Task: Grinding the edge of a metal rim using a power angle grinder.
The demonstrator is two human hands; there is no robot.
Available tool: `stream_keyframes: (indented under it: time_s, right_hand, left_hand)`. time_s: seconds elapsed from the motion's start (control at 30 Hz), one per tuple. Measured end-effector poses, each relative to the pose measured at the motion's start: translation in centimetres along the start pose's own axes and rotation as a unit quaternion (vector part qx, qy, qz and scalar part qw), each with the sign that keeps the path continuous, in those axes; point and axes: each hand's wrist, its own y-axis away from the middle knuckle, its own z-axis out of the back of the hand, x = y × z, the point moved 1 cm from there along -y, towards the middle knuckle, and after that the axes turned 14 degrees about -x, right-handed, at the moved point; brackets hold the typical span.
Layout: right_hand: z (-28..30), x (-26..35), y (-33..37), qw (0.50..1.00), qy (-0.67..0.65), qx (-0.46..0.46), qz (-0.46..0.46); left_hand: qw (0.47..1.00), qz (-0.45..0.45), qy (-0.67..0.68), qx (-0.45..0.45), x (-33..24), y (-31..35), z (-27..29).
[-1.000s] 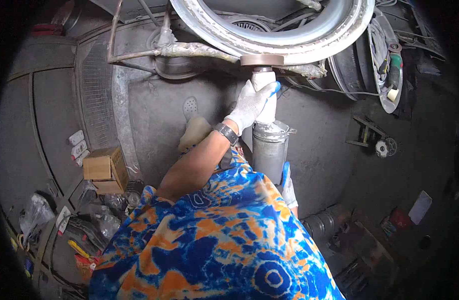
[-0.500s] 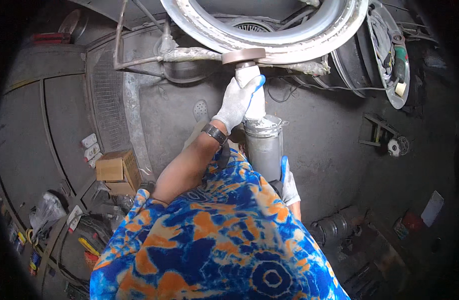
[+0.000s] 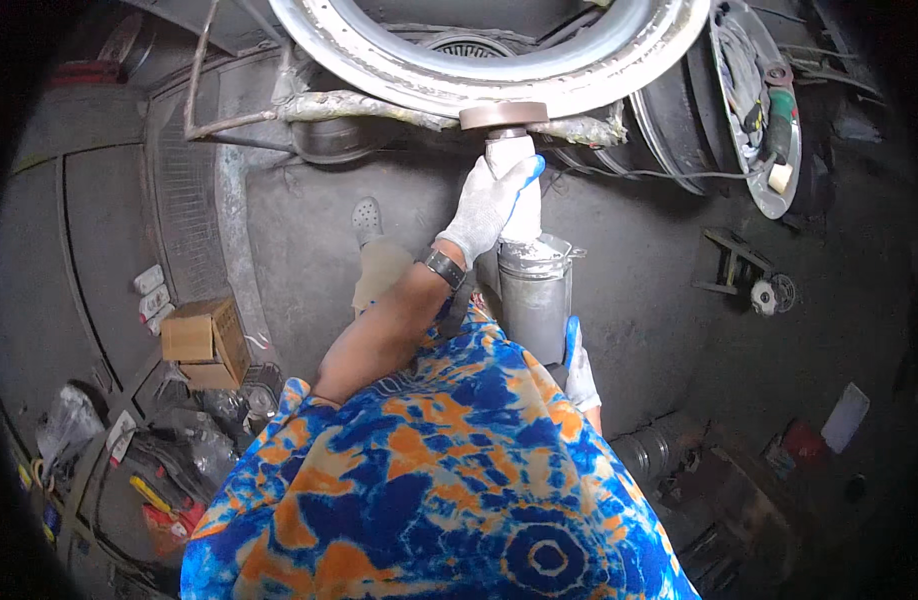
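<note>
My left hand (image 3: 485,205), in a white glove with a blue palm, is wrapped around the white-covered neck of a large power grinder (image 3: 535,305). My right hand (image 3: 580,375), gloved alike, holds the rear end of its grey cylindrical body; some of those fingers are hidden behind the tool and my shirt. At the grinder's far end a brown round disc (image 3: 503,116) lies against or just in front of the near edge of a silvery metal wheel rim (image 3: 589,88). White patches mark the rim's surface.
A pipe frame (image 3: 364,106) runs under the rim. To the right, a pale tray (image 3: 776,200) holds a green hand tool (image 3: 782,125). A small stand (image 3: 734,262) is on the floor at right. A cardboard box (image 3: 204,343) and clutter lie at left.
The view has shifted, so rim and surroundings sit further left. The grinder's disc has moved rightward along the rim's near edge, both hands still holding the tool.
</note>
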Motion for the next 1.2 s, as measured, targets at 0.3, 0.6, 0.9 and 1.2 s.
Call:
stream_keyframes:
  time_s: [0.3,0.6,0.9,1.2]
  right_hand:
    - [-1.9,-1.5,0.6,0.998,0.028,-0.019,0.049]
    - [-5.8,-1.2,4.4,0.999,0.0,-0.027,0.029]
    - [-10.4,0.4,6.6,1.0,-0.007,0.016,-0.005]
    - [-9.1,-2.7,2.5,0.993,-0.071,0.079,-0.055]
  left_hand:
    - [1.0,-0.017,0.004,-0.022,-1.6,0.8,2.3]
    - [0.999,-0.009,0.005,0.03,-2.2,0.1,4.5]
    - [1.0,-0.005,-0.025,-0.006,-4.2,-0.3,8.3]
    - [1.0,-0.008,-0.017,-0.01,-4.8,-0.1,8.1]
